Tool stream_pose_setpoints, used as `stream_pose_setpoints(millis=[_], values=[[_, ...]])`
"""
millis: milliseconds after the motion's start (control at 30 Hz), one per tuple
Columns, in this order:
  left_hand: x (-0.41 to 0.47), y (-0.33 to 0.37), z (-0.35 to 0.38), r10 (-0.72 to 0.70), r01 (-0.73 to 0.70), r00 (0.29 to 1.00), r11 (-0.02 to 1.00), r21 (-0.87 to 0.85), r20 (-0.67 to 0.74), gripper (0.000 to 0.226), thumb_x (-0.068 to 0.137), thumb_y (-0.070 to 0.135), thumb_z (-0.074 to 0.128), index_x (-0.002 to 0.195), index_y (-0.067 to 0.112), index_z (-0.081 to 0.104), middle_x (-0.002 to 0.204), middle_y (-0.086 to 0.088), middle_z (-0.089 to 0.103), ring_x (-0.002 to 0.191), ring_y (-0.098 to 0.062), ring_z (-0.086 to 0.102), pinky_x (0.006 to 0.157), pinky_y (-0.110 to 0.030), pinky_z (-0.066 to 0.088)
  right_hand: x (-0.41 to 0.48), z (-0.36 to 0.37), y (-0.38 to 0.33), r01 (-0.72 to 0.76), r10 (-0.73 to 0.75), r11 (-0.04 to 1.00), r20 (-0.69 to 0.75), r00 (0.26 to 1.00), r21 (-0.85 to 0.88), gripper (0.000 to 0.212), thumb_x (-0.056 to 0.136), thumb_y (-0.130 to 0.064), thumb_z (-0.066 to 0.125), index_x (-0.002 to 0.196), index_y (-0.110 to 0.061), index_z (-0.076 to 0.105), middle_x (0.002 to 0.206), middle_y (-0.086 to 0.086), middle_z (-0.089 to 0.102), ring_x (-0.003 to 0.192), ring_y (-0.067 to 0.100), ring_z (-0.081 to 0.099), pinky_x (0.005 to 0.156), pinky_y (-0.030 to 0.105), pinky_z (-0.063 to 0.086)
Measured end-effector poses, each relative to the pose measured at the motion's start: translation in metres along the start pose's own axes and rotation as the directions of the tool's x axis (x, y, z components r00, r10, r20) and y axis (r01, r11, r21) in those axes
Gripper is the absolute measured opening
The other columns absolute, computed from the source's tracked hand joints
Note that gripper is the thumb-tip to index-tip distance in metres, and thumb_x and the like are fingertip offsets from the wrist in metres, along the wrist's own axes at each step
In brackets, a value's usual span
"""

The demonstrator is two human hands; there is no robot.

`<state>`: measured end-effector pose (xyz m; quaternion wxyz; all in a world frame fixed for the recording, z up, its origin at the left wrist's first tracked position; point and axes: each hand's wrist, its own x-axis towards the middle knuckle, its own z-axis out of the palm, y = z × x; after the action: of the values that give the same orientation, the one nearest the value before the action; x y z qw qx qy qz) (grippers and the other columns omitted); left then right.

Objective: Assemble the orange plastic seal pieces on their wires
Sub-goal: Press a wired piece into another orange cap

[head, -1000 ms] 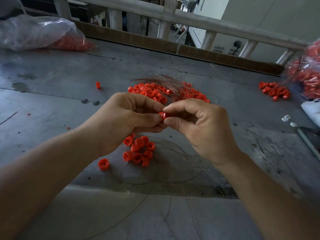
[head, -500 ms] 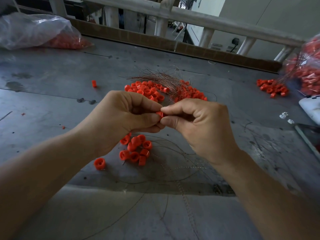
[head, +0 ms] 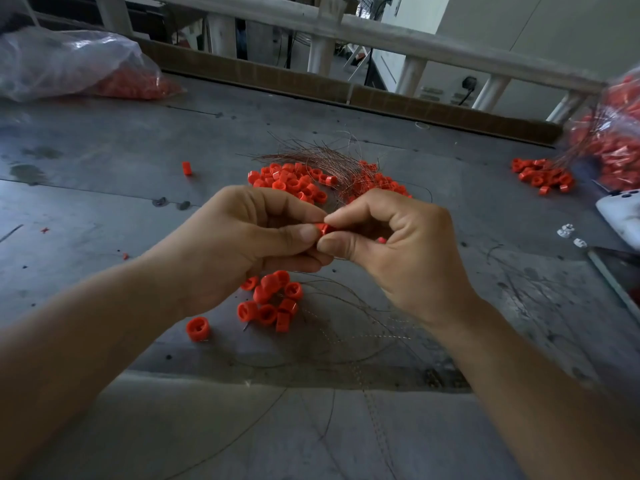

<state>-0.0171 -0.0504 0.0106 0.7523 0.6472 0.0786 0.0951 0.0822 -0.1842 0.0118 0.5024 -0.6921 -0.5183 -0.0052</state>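
An orange seal piece [head: 323, 228] is pinched between the thumb and forefinger tips of both hands and held above the table [head: 104, 150], near its front edge. The left hand [head: 249, 244] is curled, its thumb pressed on the piece from the left. The right hand [head: 398, 251] is curled likewise, and a second orange bit [head: 381, 240] is seen inside its palm. Whether a wire is threaded through the held piece cannot be told.

Directly under the hands a small cluster of seal pieces [head: 273, 303] is laid, with a single piece [head: 198, 329] just to its left and loose wires [head: 398, 337] spread to its right. Beyond the hands a larger pile [head: 294, 180] is heaped, overlain by a bundle of wires [head: 322, 157]. A lone piece [head: 187, 168] stands apart to its left.

Open grey table is found on the left side, between the hands and the clear plastic bag [head: 69, 64] at the far left corner. On the right, room is narrowed by another heap [head: 540, 174], a second bag [head: 616, 140], a white object [head: 620, 209] at the frame's edge, and small white bits [head: 566, 232]. The far edge is bounded by a brown strip [head: 311, 88], with a pale railing [head: 381, 32] behind it. Plates near a wall socket [head: 467, 81] are too small to be read.
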Motion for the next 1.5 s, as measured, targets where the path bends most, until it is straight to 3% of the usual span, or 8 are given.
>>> stream_pose_setpoints(millis=[200,333,467,633,967,1133,1333,1500], values=[[-0.001,0.002,-0.006,-0.042,0.044,0.993,0.999,-0.011,0.109,0.033,0.054,0.013,0.068,0.087,0.01,0.069,0.073,-0.013,0.07,0.065,-0.02,0.07,0.055,-0.021,0.054,0.002,-0.005,0.001,-0.031,0.033,0.999,0.206,0.978,-0.01,0.035,0.068,-0.033,0.063,0.102,-0.028,0.06,0.08,-0.015,0.056,0.079,-0.002,0.055,0.072,0.01,0.043],[0.0,0.0,-0.006,-0.063,0.062,0.99,0.998,0.008,0.123,0.044,0.056,0.012,0.066,0.099,0.008,0.061,0.07,-0.013,0.069,0.063,-0.02,0.069,0.054,-0.021,0.054,0.003,-0.008,-0.001,-0.023,0.043,0.998,0.313,0.949,-0.067,0.023,0.074,-0.028,0.066,0.096,-0.023,0.066,0.08,-0.015,0.051,0.078,-0.003,0.05,0.072,0.01,0.04],[-0.002,0.0,-0.005,-0.039,0.04,0.989,0.999,-0.004,0.139,0.046,0.059,0.021,0.072,0.103,0.01,0.062,0.075,-0.015,0.07,0.069,-0.023,0.07,0.058,-0.023,0.055,0.002,-0.006,-0.002,-0.007,0.038,0.994,0.298,0.954,-0.106,0.013,0.078,-0.015,0.068,0.091,-0.012,0.068,0.079,-0.016,0.048,0.077,-0.007,0.047,0.072,0.006,0.036],[-0.005,0.0,0.004,0.061,-0.082,0.993,0.974,0.212,0.102,0.057,0.053,0.028,0.07,0.107,0.025,0.054,0.074,-0.01,0.072,0.068,-0.02,0.071,0.058,-0.021,0.055,0.001,-0.002,-0.004,-0.011,0.053,0.99,0.305,0.951,-0.138,0.004,0.08,-0.006,0.067,0.083,-0.007,0.065,0.078,-0.014,0.047,0.073,-0.003,0.046,0.069,0.009,0.037],[-0.008,0.001,0.01,0.075,-0.088,0.994,0.98,0.18,0.081,0.055,0.054,0.023,0.066,0.107,0.021,0.054,0.068,-0.014,0.07,0.063,-0.023,0.07,0.053,-0.022,0.054,-0.003,0.002,-0.005,-0.019,0.055,0.99,0.261,0.964,-0.137,0.011,0.078,-0.001,0.064,0.079,-0.012,0.061,0.077,-0.015,0.046,0.072,0.0,0.046,0.066,0.015,0.04],[-0.006,0.002,0.008,0.062,-0.076,0.995,0.983,0.166,0.083,0.054,0.055,0.02,0.066,0.108,0.02,0.055,0.069,-0.014,0.07,0.064,-0.023,0.07,0.054,-0.022,0.054,-0.002,0.001,-0.003,-0.012,0.049,0.99,0.266,0.963,-0.138,0.024,0.08,-0.006,0.065,0.078,-0.025,0.051,0.077,-0.014,0.047,0.072,-0.001,0.046,0.068,0.012,0.038],[-0.004,0.003,0.002,0.033,-0.04,0.997,0.994,0.1,0.073,0.056,0.052,0.024,0.069,0.107,0.017,0.058,0.074,-0.015,0.071,0.066,-0.025,0.07,0.055,-0.023,0.055,-0.003,0.004,-0.003,-0.014,0.028,0.997,0.201,0.979,-0.071,0.013,0.074,-0.009,0.072,0.085,-0.013,0.066,0.08,-0.009,0.054,0.074,0.002,0.052,0.068,0.014,0.044],[-0.004,0.008,-0.005,0.092,-0.097,0.993,0.992,0.077,0.069,0.039,0.058,0.027,0.083,0.095,0.02,0.07,0.075,-0.012,0.071,0.062,-0.02,0.068,0.051,-0.022,0.053,0.0,-0.003,-0.003,-0.099,0.094,0.995,0.232,0.968,0.01,0.029,0.069,-0.037,0.068,0.095,-0.036,0.056,0.086,-0.013,0.062,0.082,0.001,0.059,0.072,0.017,0.049]])
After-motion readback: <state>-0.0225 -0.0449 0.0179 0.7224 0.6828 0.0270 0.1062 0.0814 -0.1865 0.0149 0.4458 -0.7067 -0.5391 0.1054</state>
